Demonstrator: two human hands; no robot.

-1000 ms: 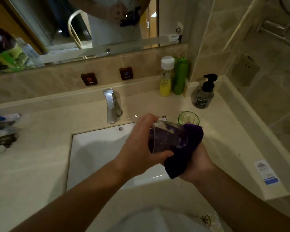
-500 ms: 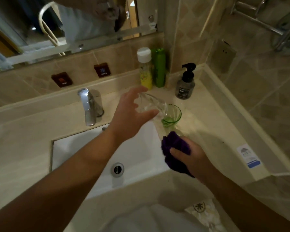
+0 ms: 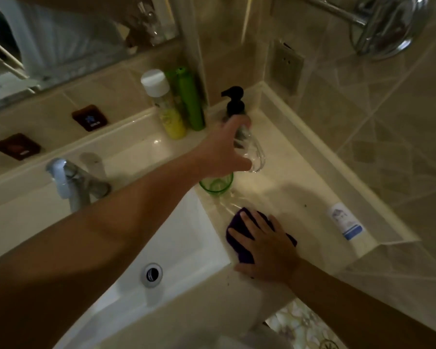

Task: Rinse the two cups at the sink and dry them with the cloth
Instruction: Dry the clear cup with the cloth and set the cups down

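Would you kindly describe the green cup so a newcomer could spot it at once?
Start at the white sink and go to its far right corner. There, on the counter, stands the green cup, under the left hand. Unlike the clear cup in that hand, it is tinted green.

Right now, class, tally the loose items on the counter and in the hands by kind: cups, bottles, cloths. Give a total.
Cups: 2, clear cup in the left hand, green cup
Bottles: 3, yellow bottle, green bottle, pump bottle
Cloths: 1, purple cloth under the right hand
Total: 6
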